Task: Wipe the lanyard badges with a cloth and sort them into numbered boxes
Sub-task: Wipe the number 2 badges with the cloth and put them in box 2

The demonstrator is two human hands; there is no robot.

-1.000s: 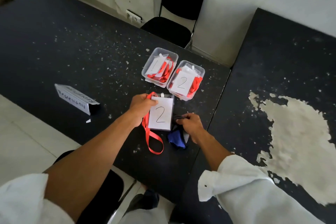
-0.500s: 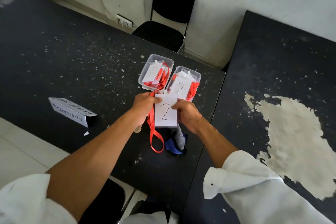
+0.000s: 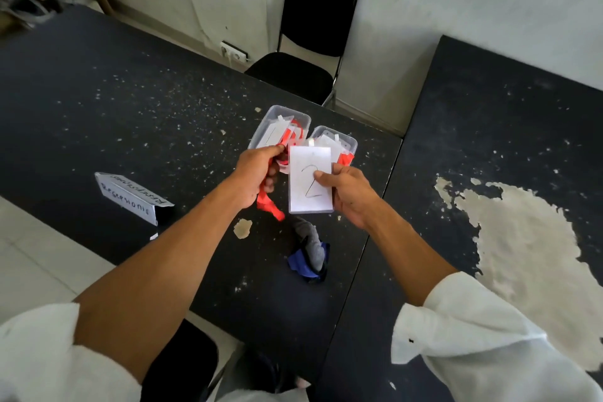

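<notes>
Above the dark table (image 3: 130,114), just in front of the two clear boxes: badge (image 3: 310,186) marked "2" is held up off the surface, face toward the person. Right hand (image 3: 350,192) pinches its right edge, thumb across the face near the digit, other fingers behind. Left hand (image 3: 257,173) is curled round the bunched red lanyard strap (image 3: 268,206); a loop of strap hangs out below the fist. Where the strap meets the badge top I can't tell (hand covers it).

Cloth (image 3: 311,250), blue and grey, lies crumpled on the table nearer the person, below the badge, neither hand on it.

Left box (image 3: 259,130) holds white cards and red straps; top card's number is too faint to read. Right box (image 3: 350,142) sits just beside it, also with cards and red strap, mostly hidden behind the raised badge.

Folded white name sign (image 3: 130,197) sits well to the left on the same table. Second dark table (image 3: 489,140) butts up on the right, with a large patch of surface peeled off. Black folding chair (image 3: 319,10) stands at the wall beyond the boxes, wall socket (image 3: 233,52) low beside it.
</notes>
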